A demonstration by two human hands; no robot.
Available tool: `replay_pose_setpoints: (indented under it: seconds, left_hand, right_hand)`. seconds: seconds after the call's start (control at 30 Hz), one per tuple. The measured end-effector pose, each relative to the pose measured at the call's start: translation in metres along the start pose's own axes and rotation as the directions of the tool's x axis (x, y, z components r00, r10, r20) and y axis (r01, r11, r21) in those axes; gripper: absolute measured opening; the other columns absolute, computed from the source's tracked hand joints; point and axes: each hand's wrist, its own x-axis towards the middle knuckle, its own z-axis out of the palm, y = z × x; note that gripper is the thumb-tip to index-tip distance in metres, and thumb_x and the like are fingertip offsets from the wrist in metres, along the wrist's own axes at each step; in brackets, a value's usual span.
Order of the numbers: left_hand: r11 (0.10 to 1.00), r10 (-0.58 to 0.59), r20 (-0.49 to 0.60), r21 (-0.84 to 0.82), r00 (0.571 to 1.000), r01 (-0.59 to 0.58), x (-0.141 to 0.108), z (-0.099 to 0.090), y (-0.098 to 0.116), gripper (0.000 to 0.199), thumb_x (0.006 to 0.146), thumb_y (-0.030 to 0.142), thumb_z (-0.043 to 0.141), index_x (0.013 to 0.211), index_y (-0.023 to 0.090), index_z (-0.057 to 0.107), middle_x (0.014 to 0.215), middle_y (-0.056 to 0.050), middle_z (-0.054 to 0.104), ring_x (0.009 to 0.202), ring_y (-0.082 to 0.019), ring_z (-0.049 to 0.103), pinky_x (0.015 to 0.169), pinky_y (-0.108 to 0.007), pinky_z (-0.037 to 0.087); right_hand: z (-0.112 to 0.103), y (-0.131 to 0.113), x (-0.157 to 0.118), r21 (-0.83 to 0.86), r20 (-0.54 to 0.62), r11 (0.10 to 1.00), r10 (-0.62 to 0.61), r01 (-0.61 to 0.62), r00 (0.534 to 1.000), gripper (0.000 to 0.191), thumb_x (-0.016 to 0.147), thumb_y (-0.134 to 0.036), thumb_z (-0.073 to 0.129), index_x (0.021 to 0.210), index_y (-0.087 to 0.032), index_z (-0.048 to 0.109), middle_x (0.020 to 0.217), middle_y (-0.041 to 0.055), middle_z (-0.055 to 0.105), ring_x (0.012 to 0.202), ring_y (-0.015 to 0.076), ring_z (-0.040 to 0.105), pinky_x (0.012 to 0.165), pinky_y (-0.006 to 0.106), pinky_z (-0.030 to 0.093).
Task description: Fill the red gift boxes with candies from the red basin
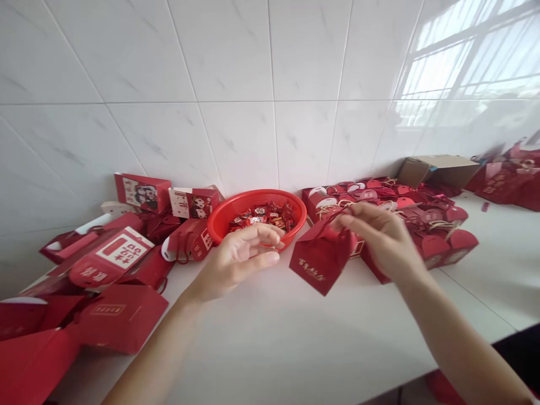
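My right hand (pixel 382 236) is closed on the cord handle of a small red gift box (pixel 318 259) with gold lettering. The box hangs tilted above the white table, in front of the rows of boxes on the right. My left hand (pixel 240 259) holds nothing; its fingers are apart and half curled, in front of a red plastic basket (pixel 215 219). Wrapped candies (pixel 259 216) lie inside that basket. A gap separates my left hand from the hanging box.
Several red gift boxes (pixel 120 318) are heaped on the left. Closed boxes with cord handles (pixel 436 244) stand in rows on the right, near an open cardboard carton (pixel 442 163). Red bags (pixel 514 180) sit at the far right. A tiled wall (pixel 236 135) bounds the table's (pixel 270 343) back.
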Motion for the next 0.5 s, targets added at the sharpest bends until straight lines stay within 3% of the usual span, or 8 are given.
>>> replay_pose_setpoints:
  seconds: [0.07, 0.17, 0.23, 0.27, 0.3, 0.37, 0.4, 0.5]
  left_hand:
    - [0.999, -0.004, -0.018, 0.054, 1.0, 0.005, 0.003, -0.005, -0.001, 0.023, 0.078, 0.038, 0.076, 0.086, 0.018, 0.067, 0.113, -0.008, 0.068, 0.109, -0.026, 0.064, 0.095, -0.04, 0.054]
    - [0.997, -0.022, -0.017, 0.072, 1.0, 0.023, 0.013, -0.014, -0.011, 0.027, 0.077, 0.043, 0.077, 0.085, 0.018, 0.07, 0.107, -0.009, 0.071, 0.105, -0.026, 0.065, 0.096, -0.042, 0.054]
    - [0.997, -0.035, -0.027, 0.07, 0.999, 0.037, 0.02, -0.02, -0.021, 0.031, 0.075, 0.047, 0.078, 0.087, 0.018, 0.072, 0.104, -0.009, 0.072, 0.104, -0.027, 0.066, 0.099, -0.043, 0.053]
    - [0.996, -0.04, -0.045, 0.078, 0.998, 0.043, 0.024, -0.022, -0.027, 0.033, 0.074, 0.049, 0.079, 0.087, 0.019, 0.073, 0.103, -0.008, 0.072, 0.104, -0.027, 0.066, 0.1, -0.044, 0.052]
    - [0.995, -0.043, -0.07, 0.091, 0.997, 0.049, 0.028, -0.024, -0.033, 0.035, 0.073, 0.051, 0.079, 0.088, 0.019, 0.074, 0.102, -0.008, 0.073, 0.105, -0.028, 0.066, 0.102, -0.045, 0.051]
    - [0.99, -0.049, -0.122, 0.123, 0.991, 0.064, 0.036, -0.028, -0.045, 0.039, 0.07, 0.054, 0.081, 0.087, 0.02, 0.074, 0.102, -0.008, 0.074, 0.106, -0.029, 0.066, 0.105, -0.045, 0.049]
    - [0.988, -0.058, -0.143, 0.135, 0.988, 0.078, 0.039, -0.029, -0.05, 0.041, 0.068, 0.056, 0.081, 0.087, 0.02, 0.075, 0.101, -0.008, 0.074, 0.106, -0.029, 0.066, 0.105, -0.045, 0.048]
    - [0.979, -0.092, -0.173, 0.166, 0.981, 0.121, 0.047, -0.031, -0.061, 0.046, 0.061, 0.061, 0.083, 0.082, 0.021, 0.075, 0.098, -0.008, 0.076, 0.104, -0.03, 0.068, 0.103, -0.045, 0.05]
  right_hand:
    - [-0.038, -0.015, 0.003, -0.027, -0.183, 0.996, -0.087, 0.084, 0.979, 0.021, 0.08, -0.039, 0.077, 0.081, -0.021, 0.066, 0.082, 0.0053, 0.071, 0.076, 0.0197, 0.066, 0.068, 0.033, 0.054]
    - [-0.1, -0.035, 0.009, -0.108, -0.464, 0.976, -0.217, 0.189, 0.859, 0.019, 0.068, -0.024, 0.082, 0.077, -0.018, 0.067, 0.072, 0.0041, 0.067, 0.065, 0.0161, 0.065, 0.062, 0.032, 0.051]
    - [-0.138, -0.045, 0.012, -0.198, -0.596, 0.963, -0.265, 0.181, 0.758, 0.013, 0.072, -0.016, 0.077, 0.071, -0.018, 0.064, 0.067, 0.0036, 0.065, 0.062, 0.0155, 0.064, 0.06, 0.034, 0.05]
    - [-0.154, -0.049, 0.014, -0.261, -0.666, 0.951, -0.3, 0.163, 0.683, 0.014, 0.074, -0.01, 0.073, 0.069, -0.018, 0.063, 0.066, 0.0028, 0.063, 0.06, 0.0148, 0.063, 0.06, 0.034, 0.049]
    - [-0.169, -0.051, 0.016, -0.317, -0.718, 0.939, -0.329, 0.132, 0.614, 0.018, 0.076, -0.004, 0.068, 0.068, -0.018, 0.062, 0.065, 0.002, 0.063, 0.06, 0.0139, 0.062, 0.06, 0.034, 0.048]
    - [-0.196, -0.05, 0.02, -0.391, -0.773, 0.919, -0.357, 0.049, 0.524, 0.027, 0.078, 0.005, 0.06, 0.065, -0.018, 0.06, 0.062, 0.0007, 0.06, 0.059, 0.013, 0.061, 0.061, 0.034, 0.045]
    - [-0.21, -0.047, 0.022, -0.407, -0.785, 0.914, -0.351, 0.002, 0.511, 0.03, 0.079, 0.008, 0.058, 0.063, -0.018, 0.059, 0.059, 0.0002, 0.059, 0.058, 0.0127, 0.06, 0.062, 0.034, 0.044]
    - [-0.252, -0.025, 0.03, -0.434, -0.79, 0.891, -0.304, -0.134, 0.533, 0.032, 0.08, 0.008, 0.058, 0.062, -0.018, 0.059, 0.052, -0.002, 0.054, 0.05, 0.0102, 0.051, 0.061, 0.035, 0.04]
